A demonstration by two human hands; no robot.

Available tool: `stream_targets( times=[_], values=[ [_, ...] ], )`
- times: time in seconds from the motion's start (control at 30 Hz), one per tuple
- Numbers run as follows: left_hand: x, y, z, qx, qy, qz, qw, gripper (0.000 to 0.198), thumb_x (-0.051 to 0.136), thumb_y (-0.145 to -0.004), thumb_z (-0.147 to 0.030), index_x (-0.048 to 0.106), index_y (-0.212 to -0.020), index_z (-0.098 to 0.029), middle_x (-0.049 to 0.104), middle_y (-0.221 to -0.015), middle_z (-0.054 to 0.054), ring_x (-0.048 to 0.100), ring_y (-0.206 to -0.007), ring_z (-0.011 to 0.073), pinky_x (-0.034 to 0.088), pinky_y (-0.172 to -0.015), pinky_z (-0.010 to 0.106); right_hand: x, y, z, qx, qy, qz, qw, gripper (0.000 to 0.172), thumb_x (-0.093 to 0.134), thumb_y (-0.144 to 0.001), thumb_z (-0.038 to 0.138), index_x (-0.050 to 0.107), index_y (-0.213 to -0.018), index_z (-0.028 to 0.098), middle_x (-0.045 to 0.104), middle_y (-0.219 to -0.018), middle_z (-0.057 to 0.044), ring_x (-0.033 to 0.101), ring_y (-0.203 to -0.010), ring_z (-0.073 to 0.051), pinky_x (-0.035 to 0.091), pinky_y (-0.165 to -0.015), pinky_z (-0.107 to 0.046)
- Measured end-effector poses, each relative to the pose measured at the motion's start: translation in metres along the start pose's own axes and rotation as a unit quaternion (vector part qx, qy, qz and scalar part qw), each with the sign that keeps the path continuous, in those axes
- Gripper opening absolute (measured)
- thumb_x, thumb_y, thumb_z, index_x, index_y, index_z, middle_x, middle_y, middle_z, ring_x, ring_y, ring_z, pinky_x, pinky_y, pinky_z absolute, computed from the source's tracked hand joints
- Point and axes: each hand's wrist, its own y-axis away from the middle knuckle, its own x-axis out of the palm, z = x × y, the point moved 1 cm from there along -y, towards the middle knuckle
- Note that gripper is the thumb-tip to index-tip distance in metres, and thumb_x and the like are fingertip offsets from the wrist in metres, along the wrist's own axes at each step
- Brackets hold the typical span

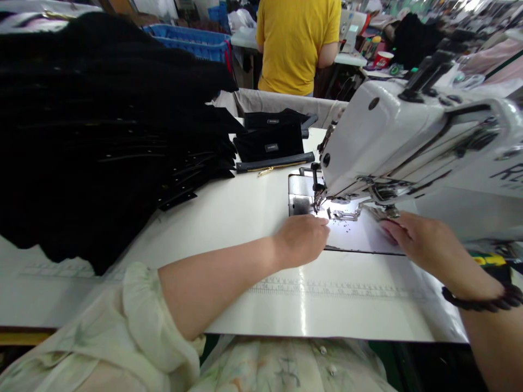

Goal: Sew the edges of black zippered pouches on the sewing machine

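Observation:
My left hand [302,238] rests on the white sewing table [229,218] just in front of the needle area, its fingers curled under and pinched together near the needle; what they hold is hidden. My right hand [412,235] lies on the lit bed of the white sewing machine [408,141], right of the presser foot [341,213], fingers curled beneath the machine arm. A dark bead bracelet [482,299] circles that wrist. Small dark specks dot the lit plate between both hands.
A tall heap of black fabric pieces [93,130] fills the table's left side. Black pouches with small labels and a zipper [272,146] lie behind the needle. A printed ruler [339,288] runs along the front edge. A person in a yellow shirt [296,43] stands beyond.

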Motion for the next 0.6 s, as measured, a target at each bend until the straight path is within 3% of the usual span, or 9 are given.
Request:
stream_targets(
  times=[0.17, 0.27, 0.4, 0.6],
  values=[
    [0.002, -0.002, 0.0, -0.008, -0.001, -0.007, 1.0, 0.025, 0.045, -0.096, -0.012, 0.07, -0.091, -0.011, 0.072, -0.105, 0.01, 0.07, -0.089, 0.0197, 0.056, -0.073, 0.031, 0.001, -0.004, 0.044, -0.02, -0.068, 0.043, 0.997, 0.033, 0.036, -0.089, 0.042, 0.047, -0.064, 0.023, 0.055, -0.05, -0.004, 0.054, -0.049, -0.018, 0.037, -0.052, -0.028],
    [0.002, -0.002, 0.0, -0.011, -0.004, -0.018, 1.0, 0.025, 0.045, -0.096, -0.012, 0.07, -0.09, -0.012, 0.072, -0.105, 0.01, 0.07, -0.086, 0.0193, 0.055, -0.071, 0.03, 0.005, -0.014, 0.061, -0.027, -0.074, 0.048, 0.996, 0.03, 0.037, -0.09, 0.038, 0.048, -0.067, 0.023, 0.055, -0.05, -0.002, 0.052, -0.048, -0.016, 0.034, -0.051, -0.028],
    [-0.001, -0.002, -0.001, -0.013, 0.007, -0.012, 1.0, 0.024, 0.046, -0.095, -0.012, 0.07, -0.09, -0.012, 0.072, -0.107, 0.011, 0.07, -0.089, 0.0208, 0.055, -0.072, 0.032, 0.012, -0.023, 0.061, -0.026, -0.047, 0.032, 0.998, 0.021, 0.044, -0.086, 0.033, 0.052, -0.071, 0.022, 0.059, -0.061, -0.004, 0.051, -0.052, -0.017, 0.03, -0.05, -0.029],
    [-0.004, -0.002, -0.001, -0.015, 0.033, 0.012, 0.999, 0.024, 0.047, -0.094, -0.009, 0.07, -0.091, -0.011, 0.072, -0.107, 0.009, 0.069, -0.095, 0.0227, 0.056, -0.076, 0.034, 0.019, -0.027, 0.044, -0.065, -0.018, 0.016, 0.998, 0.027, 0.045, -0.089, 0.035, 0.066, -0.084, 0.019, 0.066, -0.073, -0.008, 0.057, -0.059, -0.02, 0.035, -0.054, -0.03]
  ],
)
